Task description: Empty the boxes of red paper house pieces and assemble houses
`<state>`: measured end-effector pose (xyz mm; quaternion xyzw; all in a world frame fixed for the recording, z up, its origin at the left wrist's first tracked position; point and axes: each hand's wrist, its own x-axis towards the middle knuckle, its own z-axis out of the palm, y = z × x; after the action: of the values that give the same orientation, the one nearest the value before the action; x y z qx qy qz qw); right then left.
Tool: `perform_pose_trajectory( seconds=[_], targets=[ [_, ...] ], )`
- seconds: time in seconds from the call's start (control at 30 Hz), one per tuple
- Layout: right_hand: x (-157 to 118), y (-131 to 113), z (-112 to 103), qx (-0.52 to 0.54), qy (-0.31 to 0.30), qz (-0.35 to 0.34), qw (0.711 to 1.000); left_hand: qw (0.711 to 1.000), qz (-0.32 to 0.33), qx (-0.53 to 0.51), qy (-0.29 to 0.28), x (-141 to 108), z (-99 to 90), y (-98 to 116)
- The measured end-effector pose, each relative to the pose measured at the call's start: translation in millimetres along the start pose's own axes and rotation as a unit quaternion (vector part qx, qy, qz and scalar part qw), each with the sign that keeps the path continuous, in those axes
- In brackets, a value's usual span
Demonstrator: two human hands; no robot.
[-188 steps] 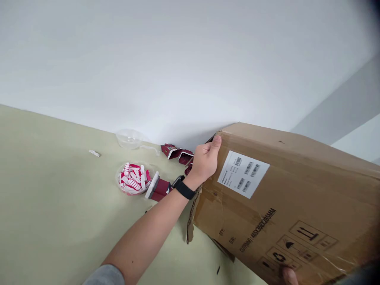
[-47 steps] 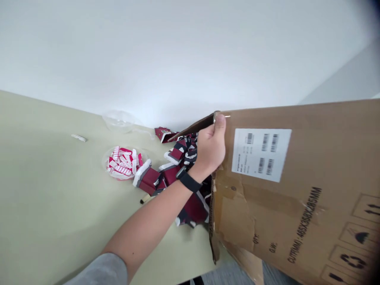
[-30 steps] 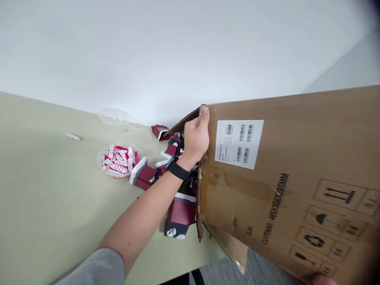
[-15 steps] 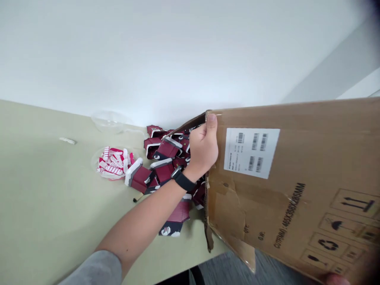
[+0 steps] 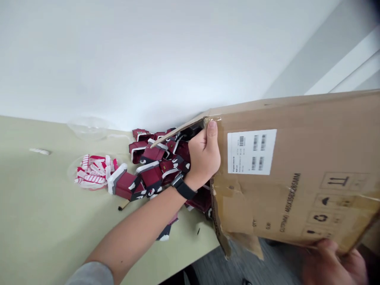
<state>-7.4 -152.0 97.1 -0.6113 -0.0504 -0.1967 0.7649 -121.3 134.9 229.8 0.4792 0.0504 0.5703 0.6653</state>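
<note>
A large brown cardboard box (image 5: 258,202) lies tipped on its side, its open end facing left over the table. My left hand (image 5: 204,156), with a dark watch on the wrist, grips the edge of that opening, thumb on the outside. Lower right, my right hand (image 5: 335,257) holds the box from below at its bottom edge, fingers partly hidden and blurred. Several small maroon boxes (image 5: 126,185) with white and dark trim are heaped at the opening, some still under the flap. My left forearm covers part of the heap.
A clear bowl of pink-and-white striped packets (image 5: 95,171) stands left of the heap, with a clear round lid (image 5: 89,127) behind it. One white stick (image 5: 40,151) lies farther left on the pale table (image 5: 44,221). A white wall (image 5: 148,59) rises behind.
The cardboard box has tilted, and its right part sits differently in view. More of my right hand shows beneath it. More maroon boxes show at the opening; the table things appear farther left.
</note>
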Motion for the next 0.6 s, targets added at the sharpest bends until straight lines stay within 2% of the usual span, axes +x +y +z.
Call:
perform_pose_trajectory(
  seconds=[0.1, 0.27, 0.37, 0.6],
  targets=[
    [9, -3, 5, -0.001, 0.043, 0.000, 0.999, 1.000, -0.001, -0.013, -0.027, -5, -1.2, 0],
    [19, -3, 9, 0.010, 0.034, -0.035, 0.999, 0.989, -0.024, -0.084, -0.122, -10, -9.5, -1],
    [30, 1, 6, 0.021, 0.027, -0.070, 0.997, 0.982, -0.058, -0.081, -0.159, -12, -15.8, -3],
    [46, -9, 2, -0.013, 0.026, -0.143, 0.989, 0.983, -0.103, -0.088, -0.124, -32, -16.8, -11]
  ],
)
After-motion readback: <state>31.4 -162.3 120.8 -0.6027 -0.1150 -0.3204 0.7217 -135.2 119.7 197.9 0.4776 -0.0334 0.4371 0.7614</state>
